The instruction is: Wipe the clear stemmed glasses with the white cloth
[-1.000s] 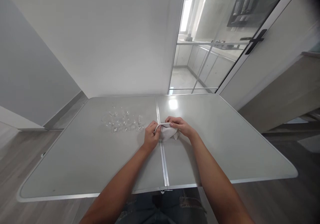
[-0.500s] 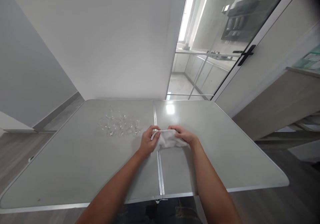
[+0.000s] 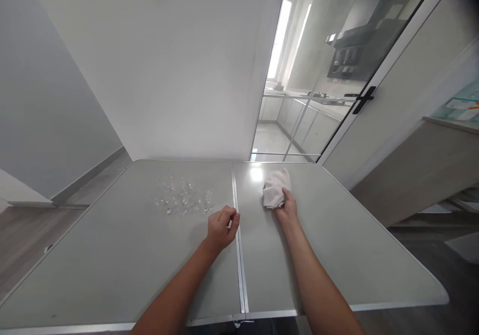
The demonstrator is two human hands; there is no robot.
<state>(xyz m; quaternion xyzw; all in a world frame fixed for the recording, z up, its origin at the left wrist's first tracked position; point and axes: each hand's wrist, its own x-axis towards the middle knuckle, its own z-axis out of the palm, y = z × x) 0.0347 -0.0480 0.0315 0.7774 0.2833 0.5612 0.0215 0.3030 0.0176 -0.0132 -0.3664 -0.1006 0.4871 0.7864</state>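
A white cloth [image 3: 276, 187], loosely bunched, is held up over the right half of the table by my right hand [image 3: 288, 207]. The thumb and fingers of that hand grip its lower right edge. My left hand [image 3: 223, 227] is near the table's middle seam with its fingers curled in towards the thumb, and no object shows in it. Just beyond and left of it stands a cluster of several small clear glass pieces [image 3: 184, 197]. They overlap and are see-through, so their exact shapes are hard to make out.
The pale table [image 3: 123, 255] has a metal rim and a metal seam [image 3: 239, 255] down its middle. Its far edge lies against a white wall [image 3: 179, 75]. Behind it to the right is a glass-paned door [image 3: 299, 120] with a black handle [image 3: 363, 100]. A shelf unit [image 3: 422, 165] stands at right.
My left hand has let go of the cloth and its fingers have curled. My right hand has carried the cloth away to the right. The camera has tilted slightly up.
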